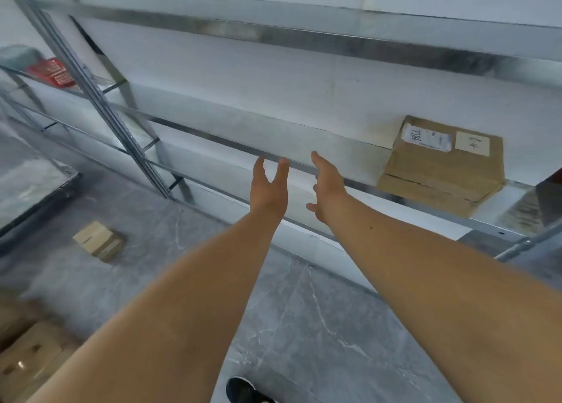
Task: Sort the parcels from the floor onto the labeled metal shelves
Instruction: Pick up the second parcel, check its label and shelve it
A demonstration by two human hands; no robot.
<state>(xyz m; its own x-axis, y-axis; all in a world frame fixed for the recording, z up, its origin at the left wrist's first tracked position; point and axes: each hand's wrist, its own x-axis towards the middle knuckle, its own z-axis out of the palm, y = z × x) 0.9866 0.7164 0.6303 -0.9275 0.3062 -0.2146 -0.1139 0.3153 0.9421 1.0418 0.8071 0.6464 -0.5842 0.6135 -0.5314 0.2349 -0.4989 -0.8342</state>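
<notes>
Both my arms stretch forward toward the metal shelf (pixel 213 139). My left hand (pixel 269 187) is open, fingers spread, right at the shelf's front rail and holding nothing. My right hand (pixel 328 184) is open too, just beside it, also empty. A brown cardboard parcel (pixel 441 171) with a white label lies on the same shelf, well to the right of my hands. A small cardboard parcel (pixel 98 240) sits on the grey floor at the left. More cardboard parcels (pixel 30 357) lie at the bottom left corner.
A slanted metal upright (pixel 100 104) divides this rack from the one at the left, where a red item (pixel 53 71) sits on a shelf. A higher shelf beam (pixel 273 35) runs overhead. My dark shoe (pixel 243 390) shows on the marbled grey floor (pixel 304 326).
</notes>
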